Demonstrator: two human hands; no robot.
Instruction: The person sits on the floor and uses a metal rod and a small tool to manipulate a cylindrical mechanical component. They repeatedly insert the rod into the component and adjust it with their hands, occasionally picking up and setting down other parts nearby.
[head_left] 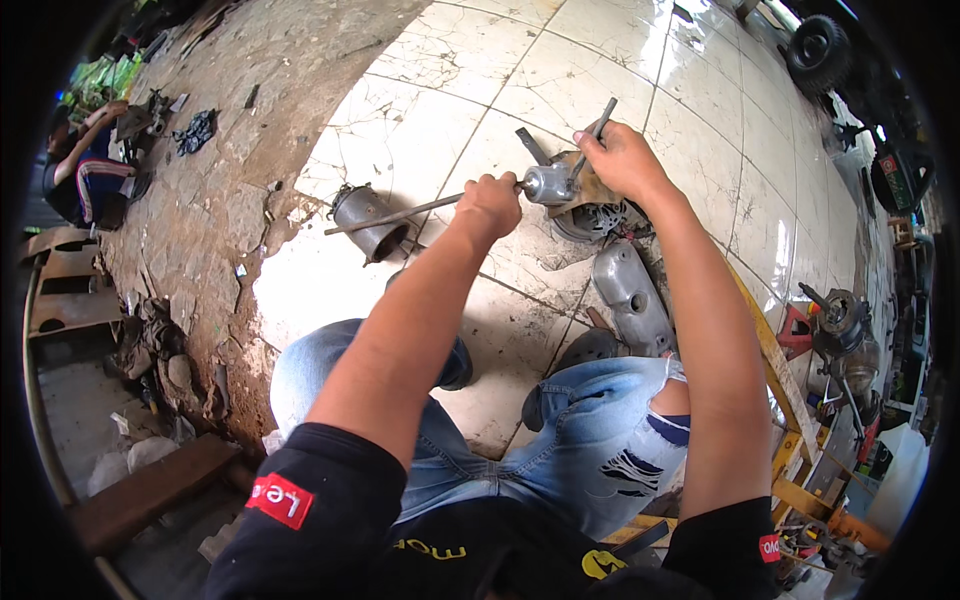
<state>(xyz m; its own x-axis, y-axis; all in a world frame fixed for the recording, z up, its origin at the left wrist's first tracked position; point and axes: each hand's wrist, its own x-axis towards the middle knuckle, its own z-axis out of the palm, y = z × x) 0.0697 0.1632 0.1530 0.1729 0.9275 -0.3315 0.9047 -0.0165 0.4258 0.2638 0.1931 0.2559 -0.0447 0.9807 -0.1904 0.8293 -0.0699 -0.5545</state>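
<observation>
My left hand [490, 207] is wrapped round a long thin metal rod [400, 214], whose inner end meets a small grey metal cylinder [546, 184]. Fingers of my right hand [628, 160] close on a flat metal bar [606, 116], which slants down to the cylinder's right side. Beneath the cylinder is a brownish plate [597, 188] on a round, ribbed metal part [588, 224]. A second dark bar [532, 146] sticks out beyond the cylinder. Where the rod and bar touch the cylinder is partly hidden by my hands.
A hollow metal housing [368, 218] lies left on the cracked tiles, under the rod. Near my foot rests an oblong grey cover [634, 294]. A yellow frame [780, 375] and greasy machine part [846, 325] stand right. Another person [88, 165] sits far left; a wheel [818, 54] is far right.
</observation>
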